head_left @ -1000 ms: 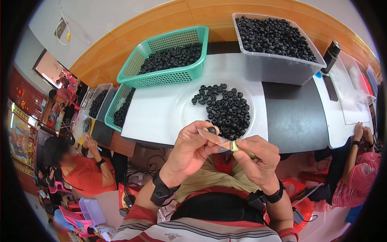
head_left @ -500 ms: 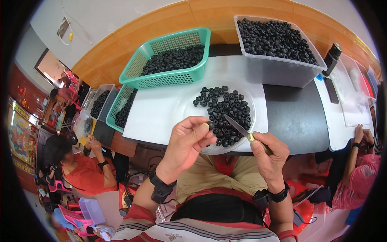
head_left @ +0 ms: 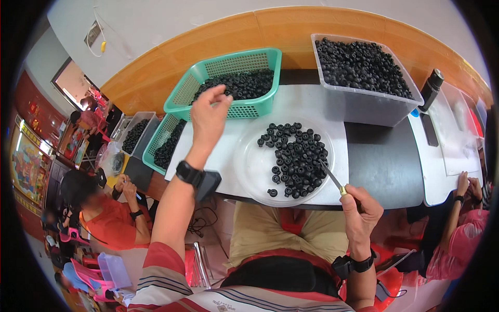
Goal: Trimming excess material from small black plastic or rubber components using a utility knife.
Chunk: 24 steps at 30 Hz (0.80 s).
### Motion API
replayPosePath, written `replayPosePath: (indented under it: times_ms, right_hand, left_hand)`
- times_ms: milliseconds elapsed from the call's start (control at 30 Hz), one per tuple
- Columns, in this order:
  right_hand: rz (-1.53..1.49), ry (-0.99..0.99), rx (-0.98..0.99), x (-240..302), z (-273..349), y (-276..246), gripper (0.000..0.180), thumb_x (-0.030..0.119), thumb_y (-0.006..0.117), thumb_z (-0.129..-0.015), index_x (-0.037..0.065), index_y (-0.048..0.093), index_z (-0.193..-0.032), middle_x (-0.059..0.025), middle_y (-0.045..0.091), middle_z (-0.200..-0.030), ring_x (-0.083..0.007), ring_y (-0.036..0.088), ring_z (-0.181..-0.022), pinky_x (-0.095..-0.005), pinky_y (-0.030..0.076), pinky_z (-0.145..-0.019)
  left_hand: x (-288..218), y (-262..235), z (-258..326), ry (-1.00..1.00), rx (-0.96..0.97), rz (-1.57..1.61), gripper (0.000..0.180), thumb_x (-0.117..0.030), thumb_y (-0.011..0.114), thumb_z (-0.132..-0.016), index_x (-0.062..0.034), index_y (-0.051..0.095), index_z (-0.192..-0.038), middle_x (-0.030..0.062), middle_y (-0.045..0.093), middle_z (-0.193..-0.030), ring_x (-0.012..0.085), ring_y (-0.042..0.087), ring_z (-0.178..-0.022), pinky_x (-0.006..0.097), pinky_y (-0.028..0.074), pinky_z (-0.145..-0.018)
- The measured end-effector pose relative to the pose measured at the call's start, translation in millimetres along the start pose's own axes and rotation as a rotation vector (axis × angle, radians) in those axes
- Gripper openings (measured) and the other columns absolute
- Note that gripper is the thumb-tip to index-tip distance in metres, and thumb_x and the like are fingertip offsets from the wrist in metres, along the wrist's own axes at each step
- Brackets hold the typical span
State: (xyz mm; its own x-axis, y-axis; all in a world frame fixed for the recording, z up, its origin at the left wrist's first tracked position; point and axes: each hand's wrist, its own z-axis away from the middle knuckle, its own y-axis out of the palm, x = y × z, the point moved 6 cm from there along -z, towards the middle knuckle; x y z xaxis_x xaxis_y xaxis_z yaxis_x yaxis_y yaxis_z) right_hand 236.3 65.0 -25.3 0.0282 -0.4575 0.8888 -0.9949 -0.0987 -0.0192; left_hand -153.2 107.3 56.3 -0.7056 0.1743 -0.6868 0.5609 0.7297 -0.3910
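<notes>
The small, round black pieces (head_left: 299, 161) lie heaped on the clear plate (head_left: 250, 169) at the centre of the frame; they look light, firm and smooth, likely to roll, and are best pinched across their rounded sides. The thin knife (head_left: 333, 176) seems stiff and is safest by its handle, where the right hand (head_left: 364, 210) grips it, right of centre. Half a second ago the left hand (head_left: 209, 117) pinched a piece near the plate; now it is at upper centre-left, over the green basket's (head_left: 254, 109) near rim, fingers loosely parted, no piece visible between them.
</notes>
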Motion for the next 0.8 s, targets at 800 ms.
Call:
replayPosePath:
  times_ms: [800]
  right_hand:
    - [-0.102, 0.114, 0.003, -2.3, 13.4, 0.9, 0.017, 0.004, 0.071, -0.089, -0.003, 0.071, -0.104, -0.006, 0.067, -0.084, -0.0092, 0.057, -0.073, -0.0215, 0.043, -0.066]
  left_hand:
    - [-37.4, 64.7, 86.0, 0.282, 0.651, -0.395, 0.016, -0.009, 0.064, -0.084, -0.002, 0.068, -0.098, 0.0138, 0.067, -0.092, 0.0345, 0.063, -0.09, 0.043, 0.051, -0.078]
